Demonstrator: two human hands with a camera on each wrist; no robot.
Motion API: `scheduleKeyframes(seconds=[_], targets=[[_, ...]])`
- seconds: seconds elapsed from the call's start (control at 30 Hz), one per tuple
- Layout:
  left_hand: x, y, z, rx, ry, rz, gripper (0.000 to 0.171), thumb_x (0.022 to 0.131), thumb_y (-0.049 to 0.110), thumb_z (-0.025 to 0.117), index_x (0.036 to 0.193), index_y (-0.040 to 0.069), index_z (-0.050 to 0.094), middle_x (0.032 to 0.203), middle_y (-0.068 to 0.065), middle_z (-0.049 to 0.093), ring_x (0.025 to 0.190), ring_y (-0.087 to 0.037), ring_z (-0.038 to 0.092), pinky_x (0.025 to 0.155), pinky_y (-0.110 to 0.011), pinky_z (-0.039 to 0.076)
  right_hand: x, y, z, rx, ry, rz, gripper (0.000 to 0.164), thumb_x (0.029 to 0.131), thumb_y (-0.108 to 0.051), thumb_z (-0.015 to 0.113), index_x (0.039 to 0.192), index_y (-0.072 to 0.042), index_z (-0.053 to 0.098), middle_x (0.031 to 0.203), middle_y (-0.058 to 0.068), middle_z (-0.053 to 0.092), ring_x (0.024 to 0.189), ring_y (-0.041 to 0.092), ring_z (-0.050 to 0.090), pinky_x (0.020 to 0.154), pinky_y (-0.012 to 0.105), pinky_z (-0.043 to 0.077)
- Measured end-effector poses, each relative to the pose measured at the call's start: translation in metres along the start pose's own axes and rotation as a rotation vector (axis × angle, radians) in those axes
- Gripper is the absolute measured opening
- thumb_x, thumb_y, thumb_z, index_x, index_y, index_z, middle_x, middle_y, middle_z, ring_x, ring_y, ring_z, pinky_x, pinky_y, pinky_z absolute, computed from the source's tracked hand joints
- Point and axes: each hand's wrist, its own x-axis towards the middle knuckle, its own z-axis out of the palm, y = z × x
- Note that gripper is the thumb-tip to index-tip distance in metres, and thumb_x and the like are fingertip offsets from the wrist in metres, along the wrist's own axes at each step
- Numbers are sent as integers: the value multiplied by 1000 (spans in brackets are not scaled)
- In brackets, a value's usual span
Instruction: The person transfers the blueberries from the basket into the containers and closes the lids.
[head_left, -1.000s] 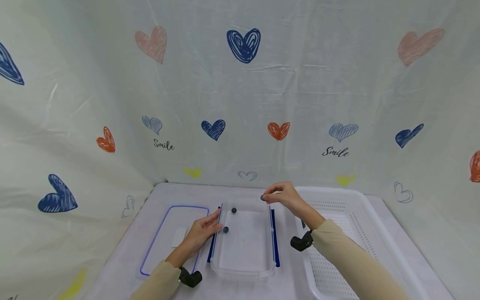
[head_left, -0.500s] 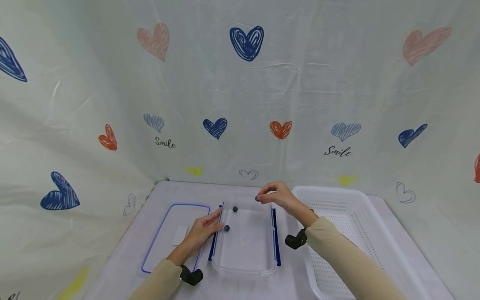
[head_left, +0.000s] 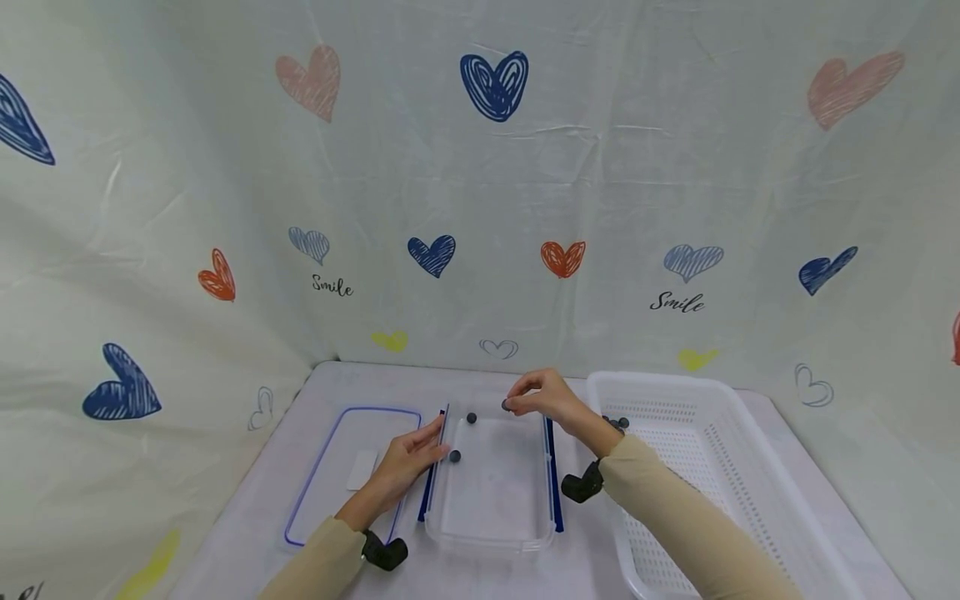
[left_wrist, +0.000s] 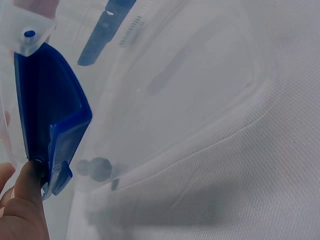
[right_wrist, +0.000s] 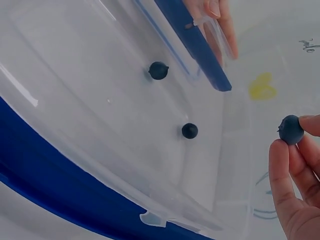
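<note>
A clear plastic storage box (head_left: 498, 492) with blue side latches stands mid-table, its top uncovered. My left hand (head_left: 410, 462) grips its left wall near the back, thumb at the rim; in the left wrist view a fingertip touches the hanging blue latch (left_wrist: 55, 105). Over the box's back right part, my right hand (head_left: 549, 398) pinches a blueberry (right_wrist: 291, 130) between thumb and fingertips. Two more blueberries lie inside on the box floor toward the left: one at the back (head_left: 471, 417), the other (head_left: 454, 456) close to my left thumb.
On the right stands a white perforated plastic basket (head_left: 675, 381), with small dark blueberries (head_left: 623, 423) at its back left, partly behind my right wrist. A clear lid (head_left: 326, 492) with a blue seal lies left of the box. A heart-printed curtain (head_left: 495, 192) hangs behind the table.
My right hand has carried the pinched blueberry leftward and slightly lower, from the box's back right corner to over its inside. The left hand keeps its hold on the wall.
</note>
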Motion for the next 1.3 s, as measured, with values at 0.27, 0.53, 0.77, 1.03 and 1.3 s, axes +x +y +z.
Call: scheduleKeyframes(seconds=[0.27,0.53,0.77,1.03,1.3], targets=[[0,0,0,2,0,-5,64,95,12,70,150,-2,39,157,-15,31,143,-27,31,106,-27,38,1,2,10,-43,6,26,9,86,-6,77,90,0,73,93,9,66,77,22,71,80,40,61],[1,0,1,-3,7,-7,62,95,8,68,150,-3,39,157,-14,32,143,-27,31,107,-27,38,1,4,16,-45,-4,32,12,88,-4,75,91,6,71,91,13,67,79,33,72,81,43,61],[1,-1,1,-15,6,-11,64,95,10,70,150,-2,39,157,-14,32,143,-26,31,106,-26,38,2,5,17,-84,7,42,10,88,-9,76,89,1,72,87,8,67,75,23,71,81,42,61],[-1,0,2,-3,11,-12,62,95,8,68,149,-3,39,157,-15,32,143,-28,32,106,-25,40,1,4,10,-101,41,59,8,88,-9,76,91,-2,74,89,7,68,75,20,70,79,36,61],[-1,2,2,1,16,-12,65,94,10,70,150,-2,39,157,-13,32,143,-26,33,106,-25,39,-3,1,-5,-44,40,44,13,89,-8,74,96,4,72,92,11,68,78,24,71,83,41,60]])
